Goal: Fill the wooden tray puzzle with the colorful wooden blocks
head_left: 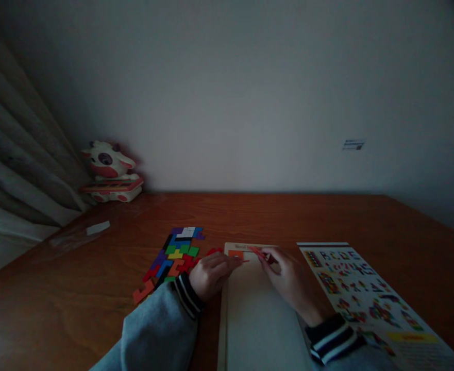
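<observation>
A wooden puzzle board (265,319) with a pale inside and a raised rim lies in front of me. An orange puzzle piece (234,253) lies in its far left corner. My left hand (215,273) is over the board's left edge, fingers closed on a thin orange-red puzzle piece (246,261) whose tip shows past the fingertips. Above the board's far part, my right hand (283,275) pinches a red puzzle piece (258,253) between thumb and fingers. The exact shapes of both held pieces are partly hidden.
Several coloured puzzle pieces (176,255) lie grouped left of the board. A printed pattern sheet (366,299) lies to the right. A toy cow with a keyboard (113,172) stands at the back left by a curtain (21,144). A wall rises behind the wooden table (269,216).
</observation>
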Tool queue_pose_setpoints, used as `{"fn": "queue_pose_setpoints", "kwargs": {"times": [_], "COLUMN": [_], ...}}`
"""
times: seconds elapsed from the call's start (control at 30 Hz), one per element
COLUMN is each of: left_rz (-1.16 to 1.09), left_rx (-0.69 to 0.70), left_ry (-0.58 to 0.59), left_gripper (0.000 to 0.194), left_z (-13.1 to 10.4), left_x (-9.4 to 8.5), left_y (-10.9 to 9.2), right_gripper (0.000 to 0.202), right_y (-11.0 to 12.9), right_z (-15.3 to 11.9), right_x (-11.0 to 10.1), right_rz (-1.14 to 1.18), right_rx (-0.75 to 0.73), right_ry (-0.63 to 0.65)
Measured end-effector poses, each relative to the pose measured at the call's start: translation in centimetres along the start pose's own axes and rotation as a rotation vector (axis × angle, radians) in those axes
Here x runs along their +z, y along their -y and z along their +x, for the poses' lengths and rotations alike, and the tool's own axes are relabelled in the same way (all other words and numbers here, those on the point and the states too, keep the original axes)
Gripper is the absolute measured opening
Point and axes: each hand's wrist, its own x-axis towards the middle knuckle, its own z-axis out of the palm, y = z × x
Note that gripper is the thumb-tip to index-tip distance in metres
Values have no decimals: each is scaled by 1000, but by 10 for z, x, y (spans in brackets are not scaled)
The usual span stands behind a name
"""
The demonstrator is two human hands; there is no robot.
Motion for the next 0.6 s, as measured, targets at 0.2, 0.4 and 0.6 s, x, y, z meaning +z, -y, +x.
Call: {"fn": "queue_pose_setpoints", "kwargs": {"times": [0.2,0.4,0.6], "left_rz": [77,91,78], "left_rx": [40,32,88], "left_ry": [77,162,220], "left_gripper": [23,24,21], "left_z": [1,-4,-3], "left_x": [1,3,4], "left_y": [0,0,-1], "right_gripper": [16,19,22], "right_y": [2,3,4], "right_z": [1,1,1], "right_x": [0,2,-1], "right_rz": [13,81,52], "right_rx": [-28,24,-6], "right_ry": [17,33,42]}}
